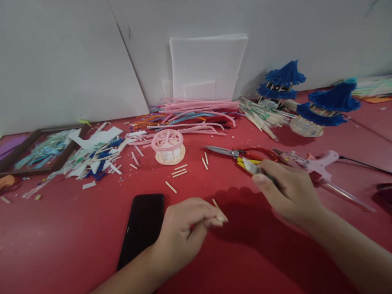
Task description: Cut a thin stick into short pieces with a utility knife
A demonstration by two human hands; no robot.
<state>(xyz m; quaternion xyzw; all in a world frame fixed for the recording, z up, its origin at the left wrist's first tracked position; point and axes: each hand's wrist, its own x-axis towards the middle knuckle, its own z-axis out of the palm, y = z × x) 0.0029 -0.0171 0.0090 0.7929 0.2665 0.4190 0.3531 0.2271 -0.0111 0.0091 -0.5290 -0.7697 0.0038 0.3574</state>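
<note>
My left hand (188, 225) hovers over the red table with thumb and fingertips pinched together; whatever is between them is too small to make out. Just beyond its fingertips is a short wooden stick (215, 203). In my right hand (287, 190) is a utility knife (249, 166), its blade pointing up and left and its handle mostly hidden by the fingers. Past the left hand stands a small round model (169, 153), with a pink wheel-like ring on top and stick posts around a white core. Several cut sticks (179, 173) lie near it.
Red-handled scissors (222, 151), yellow-handled pliers (244, 163) and a pink glue gun (322, 165) lie around my right hand. A black phone (141, 227) is beside my left wrist. Paper scraps (99, 155), pink strips (197, 106) and two blue-roofed models (333, 102) line the back.
</note>
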